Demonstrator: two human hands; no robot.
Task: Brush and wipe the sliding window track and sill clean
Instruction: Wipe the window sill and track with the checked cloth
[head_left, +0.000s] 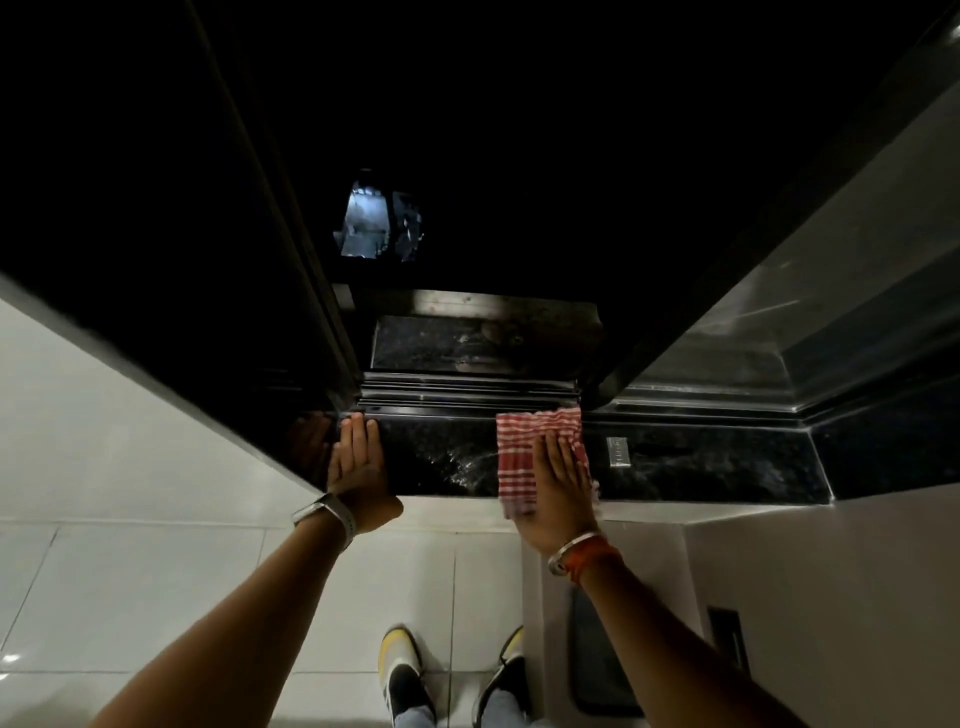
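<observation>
A black polished stone sill (447, 462) runs across the middle of the head view, with the ribbed metal sliding window track (467, 397) just behind it. My right hand (558, 493) lies flat on a red-and-white checked cloth (524, 452), pressing it onto the sill near the track's right end. My left hand (358, 467) rests flat on the sill's left part, fingers together and pointing at the track, holding nothing. The window stands open onto darkness.
A dark sliding frame (317, 291) rises at the left and a glass pane with its frame (753, 312) at the right. A small metal plate (618, 452) sits on the sill right of the cloth. White floor tiles (156, 597) and my shoes (400, 670) lie below.
</observation>
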